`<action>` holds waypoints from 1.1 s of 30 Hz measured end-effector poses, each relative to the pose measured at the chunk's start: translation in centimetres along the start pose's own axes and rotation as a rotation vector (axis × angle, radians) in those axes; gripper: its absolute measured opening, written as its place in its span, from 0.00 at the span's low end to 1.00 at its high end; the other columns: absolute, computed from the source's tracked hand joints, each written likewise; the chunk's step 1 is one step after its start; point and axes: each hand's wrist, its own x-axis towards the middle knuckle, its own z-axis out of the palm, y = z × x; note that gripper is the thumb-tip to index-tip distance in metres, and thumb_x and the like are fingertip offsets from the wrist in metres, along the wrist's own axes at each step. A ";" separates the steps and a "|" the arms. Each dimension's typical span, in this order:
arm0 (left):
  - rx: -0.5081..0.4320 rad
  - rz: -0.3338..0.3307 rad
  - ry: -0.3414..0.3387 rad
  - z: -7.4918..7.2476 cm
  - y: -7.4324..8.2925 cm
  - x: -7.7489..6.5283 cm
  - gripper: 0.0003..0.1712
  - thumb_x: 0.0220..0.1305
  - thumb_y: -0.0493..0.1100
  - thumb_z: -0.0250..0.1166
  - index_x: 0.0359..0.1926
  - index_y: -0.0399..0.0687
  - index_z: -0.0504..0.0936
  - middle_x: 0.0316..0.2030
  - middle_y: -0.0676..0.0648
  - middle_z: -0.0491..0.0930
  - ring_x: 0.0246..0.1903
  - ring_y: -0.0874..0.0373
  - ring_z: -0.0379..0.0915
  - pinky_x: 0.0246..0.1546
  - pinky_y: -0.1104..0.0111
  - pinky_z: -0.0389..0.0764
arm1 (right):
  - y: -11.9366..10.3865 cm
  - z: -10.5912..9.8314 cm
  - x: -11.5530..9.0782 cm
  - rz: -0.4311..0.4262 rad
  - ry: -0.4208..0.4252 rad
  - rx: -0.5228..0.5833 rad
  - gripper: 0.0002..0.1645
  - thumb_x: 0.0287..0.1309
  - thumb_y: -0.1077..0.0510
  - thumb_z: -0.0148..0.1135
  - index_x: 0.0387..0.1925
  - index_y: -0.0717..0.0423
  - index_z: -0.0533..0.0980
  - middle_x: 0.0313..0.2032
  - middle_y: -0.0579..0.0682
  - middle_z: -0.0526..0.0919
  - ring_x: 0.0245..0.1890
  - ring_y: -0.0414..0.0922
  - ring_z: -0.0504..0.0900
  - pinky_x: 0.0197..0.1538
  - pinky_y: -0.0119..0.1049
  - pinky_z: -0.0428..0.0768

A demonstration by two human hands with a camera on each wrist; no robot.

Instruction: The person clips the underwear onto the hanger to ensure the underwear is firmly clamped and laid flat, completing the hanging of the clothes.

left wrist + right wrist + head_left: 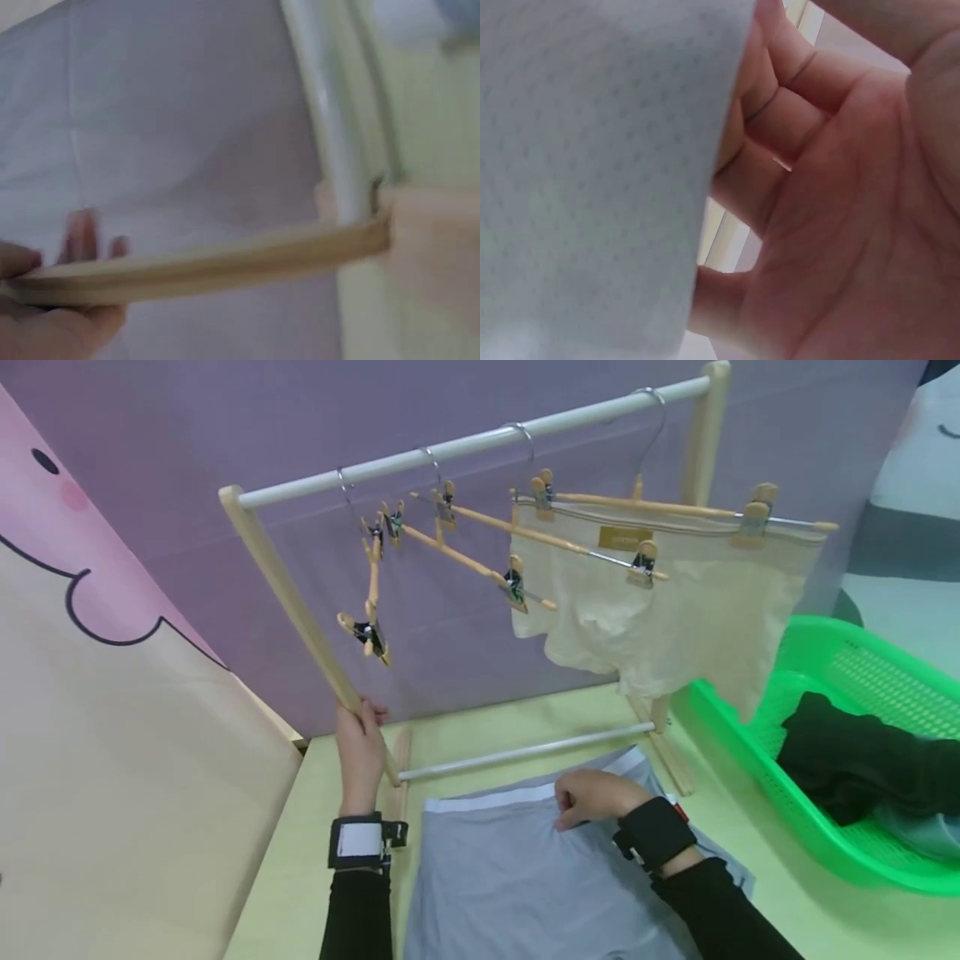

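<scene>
My left hand (pixel 362 747) grips the left wooden post (pixel 300 618) of a small garment rack, low down. The left wrist view shows the fingers (pixel 82 236) around that post, slightly blurred. Grey shorts (pixel 517 868) with a pale waistband are spread flat in front of the rack. At their waistband my right hand (pixel 600 796) bends its fingers and pinches the cloth. Close up, dotted pale grey fabric (pixel 607 165) covers the fingertips of the right hand (pixel 840 195).
From the rack's top rail (pixel 480 442) hang several clip hangers; the rightmost holds cream shorts (pixel 675 602). A green basket (pixel 795 810) with dark clothing (pixel 862 760) stands at right. The rack's lower bar (pixel 525 752) runs behind the grey shorts, above the pale table (pixel 285 877).
</scene>
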 end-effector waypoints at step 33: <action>-0.068 0.068 0.014 0.8 -0.6 -0.1 0.13 0.80 0.42 0.41 0.52 0.35 0.62 0.34 0.32 0.71 0.31 0.52 0.68 0.35 0.66 0.72 | -3.3 -12.5 -4.8 -0.017 0.884 0.378 0.32 0.67 0.55 0.63 0.62 0.70 0.63 0.49 0.57 0.79 0.46 0.38 0.77 0.47 0.22 0.74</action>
